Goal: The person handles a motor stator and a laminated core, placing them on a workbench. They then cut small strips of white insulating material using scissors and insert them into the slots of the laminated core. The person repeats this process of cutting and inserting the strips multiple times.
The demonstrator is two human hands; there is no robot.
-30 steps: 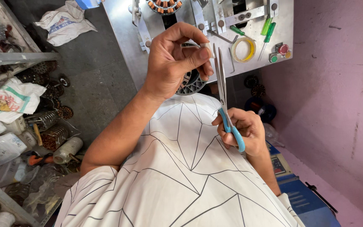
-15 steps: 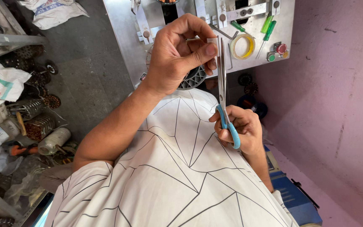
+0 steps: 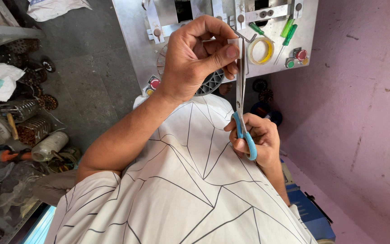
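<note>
My right hand (image 3: 259, 141) grips the blue handles of a pair of scissors (image 3: 241, 97), whose steel blades point up and away from me. My left hand (image 3: 194, 58) is raised in front of the metal machine table (image 3: 134, 43), thumb and fingers pinched together right at the blade tips. Whatever small thing it pinches is hidden by the fingers. Both hands hover above my white shirt with thin black lines (image 3: 190, 190).
On the metal table lie a roll of yellow tape (image 3: 261, 50), two green screwdrivers (image 3: 289, 30) and red and green push buttons (image 3: 298, 57). A finned round part (image 3: 211, 83) sits below the table edge. Cluttered shelves of coils and bags (image 3: 19, 113) stand left; a pink wall (image 3: 362, 113) is right.
The scissors' blades have swung more upright and closer to my left hand's pinched fingers. The view has shifted slightly; both hands keep their grips.
</note>
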